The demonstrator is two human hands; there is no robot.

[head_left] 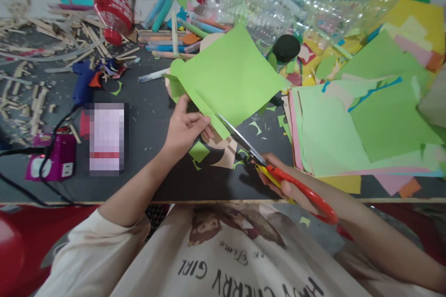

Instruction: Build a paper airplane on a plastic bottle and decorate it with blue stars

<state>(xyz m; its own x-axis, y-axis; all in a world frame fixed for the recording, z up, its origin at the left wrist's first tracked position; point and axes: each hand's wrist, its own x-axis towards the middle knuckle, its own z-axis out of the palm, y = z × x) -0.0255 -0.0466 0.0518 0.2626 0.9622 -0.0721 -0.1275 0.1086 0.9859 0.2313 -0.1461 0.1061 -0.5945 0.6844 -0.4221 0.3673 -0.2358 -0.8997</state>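
A cream cloth shirt with dark printed letters (pixel 223 255) is nearest, at the bottom centre of the frame. Above it, to the lower right of centre, the right hand (pixel 278 178) is curled around the handles of a pair of metal scissors with red and yellow grips (pixel 257 156). The blades point to the upper left, and their tip lies over the lower edge of a large light-green paper sheet (pixel 232 74). Whether the blades are fully together, I cannot tell.

Left of the scissors, the left hand (pixel 186 125) pinches this sheet at its lower left edge, with the thumb on top and the other fingers bent. The sheet is in the centre of the frame, tilted, above the dark grey table (pixel 146 116). Below it lies a small green paper square (pixel 199 152). At the right there is a stack of pale coloured papers (pixel 324 125). A blue plastic glue gun (pixel 82 81) lies at the left, and transparent plastic bottles (pixel 327 4) fill the upper right.
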